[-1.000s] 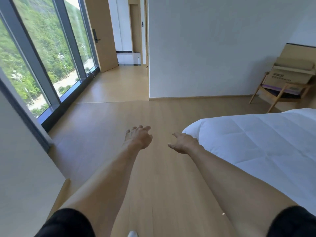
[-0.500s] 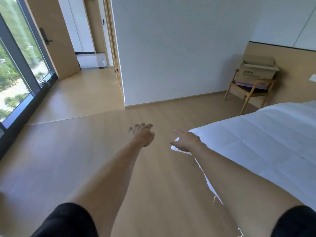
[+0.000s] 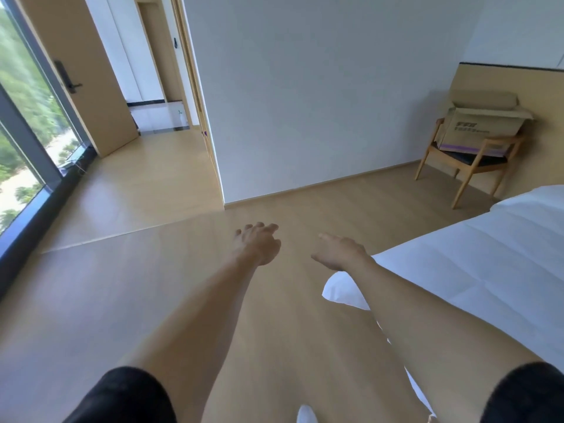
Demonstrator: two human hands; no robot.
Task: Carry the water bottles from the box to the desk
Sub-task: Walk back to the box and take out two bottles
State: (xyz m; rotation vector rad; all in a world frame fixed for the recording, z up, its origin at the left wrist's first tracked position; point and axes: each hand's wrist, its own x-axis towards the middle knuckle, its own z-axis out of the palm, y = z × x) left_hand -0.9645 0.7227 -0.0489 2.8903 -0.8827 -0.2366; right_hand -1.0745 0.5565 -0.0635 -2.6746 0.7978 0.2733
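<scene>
An open cardboard box stands on a wooden chair in the far right corner, its flaps up; its contents are hidden from here. No water bottle and no desk show in the head view. My left hand and my right hand reach forward over the wooden floor, fingers relaxed, holding nothing. Both are far from the box.
A bed with a white cover fills the right side, its corner just under my right forearm. A white wall stands ahead. A wooden door and a hallway lie to the left, by a tall window.
The view has swung to the right: the window has slid off to the left and the chair with the box has come closer in. Both hands stay outstretched and hold nothing.
</scene>
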